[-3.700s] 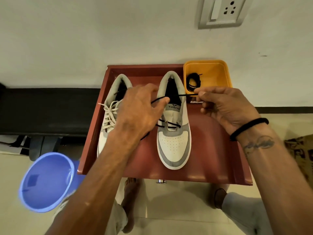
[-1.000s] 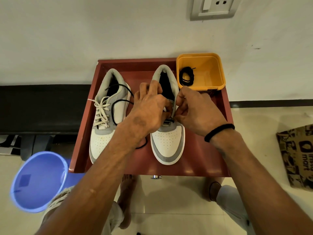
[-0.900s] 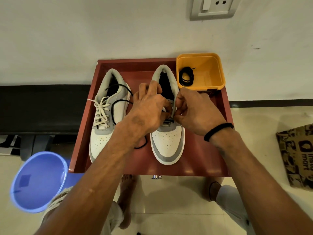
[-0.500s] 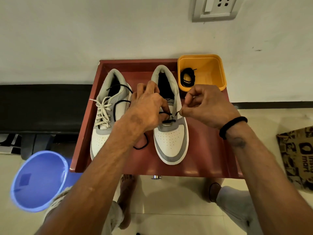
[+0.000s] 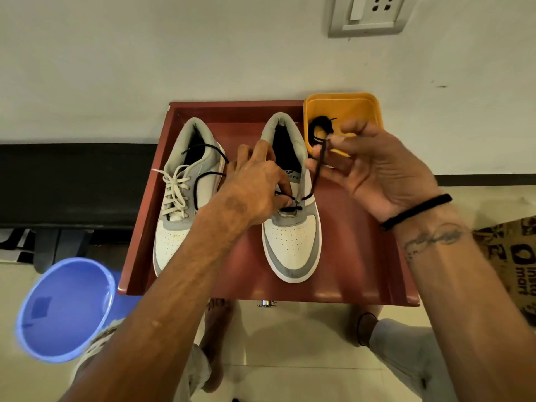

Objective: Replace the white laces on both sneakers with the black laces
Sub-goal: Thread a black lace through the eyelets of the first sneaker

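Two white-and-grey sneakers stand side by side on a red-brown tray table (image 5: pixel 356 256). The left sneaker (image 5: pixel 179 198) carries white laces (image 5: pixel 174 190). The right sneaker (image 5: pixel 293 233) has a black lace (image 5: pixel 317 169) threaded through its lowest eyelets. My left hand (image 5: pixel 255 187) pinches that lace at the eyelets over the tongue. My right hand (image 5: pixel 377 169) pinches the lace's other end, raised above the shoe's right side. The loose part of the lace lies over the left sneaker. A second black lace (image 5: pixel 319 129) lies coiled in a yellow container (image 5: pixel 362 111).
The tray table stands against a white wall with a switch and socket plate (image 5: pixel 368 13). A blue bucket (image 5: pixel 63 309) sits on the floor at lower left. A printed paper bag (image 5: pixel 513 256) is at the right. My bare feet show below the table.
My right hand has pulled the black lace end up and to the right, away from the eyelets, drawing it through. My left hand has stayed at the eyelets.
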Available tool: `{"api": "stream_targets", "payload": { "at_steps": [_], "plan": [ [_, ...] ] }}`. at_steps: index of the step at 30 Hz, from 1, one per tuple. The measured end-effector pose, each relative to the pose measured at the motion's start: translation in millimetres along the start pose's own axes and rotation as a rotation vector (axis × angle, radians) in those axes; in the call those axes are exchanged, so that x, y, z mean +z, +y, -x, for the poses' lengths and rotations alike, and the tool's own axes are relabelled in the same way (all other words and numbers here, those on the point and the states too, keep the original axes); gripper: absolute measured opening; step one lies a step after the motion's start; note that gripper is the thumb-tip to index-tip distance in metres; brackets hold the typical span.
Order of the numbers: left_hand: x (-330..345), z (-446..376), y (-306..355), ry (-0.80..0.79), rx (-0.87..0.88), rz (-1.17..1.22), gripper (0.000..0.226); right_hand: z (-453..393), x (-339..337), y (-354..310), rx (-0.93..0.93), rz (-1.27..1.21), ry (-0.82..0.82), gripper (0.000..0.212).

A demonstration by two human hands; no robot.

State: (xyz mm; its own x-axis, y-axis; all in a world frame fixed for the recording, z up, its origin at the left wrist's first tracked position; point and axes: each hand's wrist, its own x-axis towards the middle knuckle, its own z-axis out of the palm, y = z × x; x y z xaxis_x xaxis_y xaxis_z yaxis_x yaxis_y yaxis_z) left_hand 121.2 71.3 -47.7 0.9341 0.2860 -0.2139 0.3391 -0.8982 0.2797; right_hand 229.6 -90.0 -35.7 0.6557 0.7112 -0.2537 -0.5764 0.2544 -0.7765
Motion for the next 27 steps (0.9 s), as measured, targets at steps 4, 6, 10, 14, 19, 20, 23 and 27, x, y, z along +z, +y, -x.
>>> {"api": "stream_targets", "payload": {
  "at_steps": [4, 6, 10, 14, 19, 20, 23, 27],
  "plan": [
    [0, 0, 0, -0.008, 0.001, -0.023, 0.023, -2, 10, 13, 0.074, 0.448, 0.121, 0.02],
    [0, -1, -1, -0.006, 0.005, -0.03, 0.024, -3, 9, 17, 0.136, 0.559, 0.135, 0.02],
    [4, -2, -3, 0.005, 0.009, -0.036, 0.03, -4, 0, 24, 0.039, 1.187, 0.113, 0.01],
    [4, -2, -2, 0.013, 0.005, -0.013, 0.023, -4, -5, 32, 0.112, 1.381, 0.047, 0.015],
    [3, -2, -2, 0.007, 0.0, -0.016, 0.021, -4, -3, 33, 0.084, 1.445, 0.064, 0.009],
    [3, -2, -2, 0.002, 0.001, -0.014, 0.021, -4, -3, 33, 0.071, 1.458, 0.062, 0.004],
    [2, -3, -3, 0.0, 0.002, -0.007, 0.02, -1, -2, 27, 0.078, 1.429, 0.03, 0.008],
    [1, -2, -4, -0.006, -0.004, 0.0, 0.02, 4, -4, 16, 0.072, 1.191, 0.044, 0.012]
  ]
}}
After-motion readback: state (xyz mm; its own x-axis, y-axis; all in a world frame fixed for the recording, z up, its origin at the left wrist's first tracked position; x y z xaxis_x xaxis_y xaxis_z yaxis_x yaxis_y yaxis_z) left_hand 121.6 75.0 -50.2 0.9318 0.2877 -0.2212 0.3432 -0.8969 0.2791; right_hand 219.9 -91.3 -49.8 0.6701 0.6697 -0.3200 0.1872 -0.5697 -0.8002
